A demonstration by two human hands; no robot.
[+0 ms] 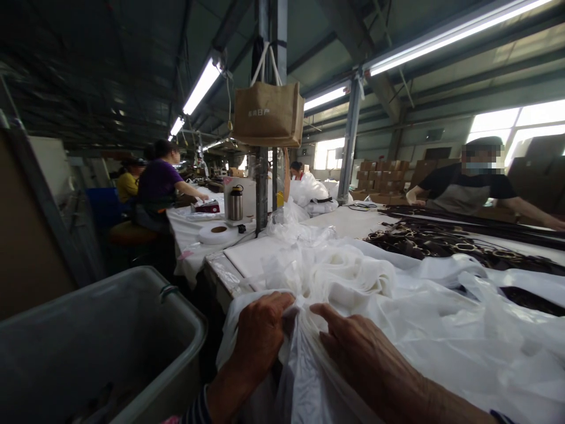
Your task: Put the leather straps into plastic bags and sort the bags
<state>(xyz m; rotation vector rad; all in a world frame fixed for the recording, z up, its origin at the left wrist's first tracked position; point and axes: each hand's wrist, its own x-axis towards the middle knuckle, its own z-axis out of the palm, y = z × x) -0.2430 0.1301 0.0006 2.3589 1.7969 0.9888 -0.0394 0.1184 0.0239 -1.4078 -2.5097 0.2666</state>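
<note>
Nearest us, bunched btw our two hands at the near edge of the surface [247, 253], is thin white plastic [302, 365], creased & shiny, spilling down toward us and spreading off to the R. We judge it v. light, soft & limp, prob. slippery and easy to tear; best hold is prob. the gathered neck, several folds at once, rather than a single layer. Our L hand [260, 333] has its fingers curled closed, seemingly pinching that neck. Our R hand [353, 347] has its index finger extended, tip right by the neck, other fingers bent; can't tell if it grips. To the L, a big grey bin [148, 272]. Just past our hands, loose coils of white strip [377, 280]; farther R, a heap of dark straps w/ metal rings [424, 238]. Beyond: a tape roll [209, 237], a steel flask [235, 206] & a brown bag [267, 121] hung on a post. In bkgd, a masked co-worker [457, 191] at R, a person in purple [156, 182] at L, stacked cartons [382, 176]
</note>
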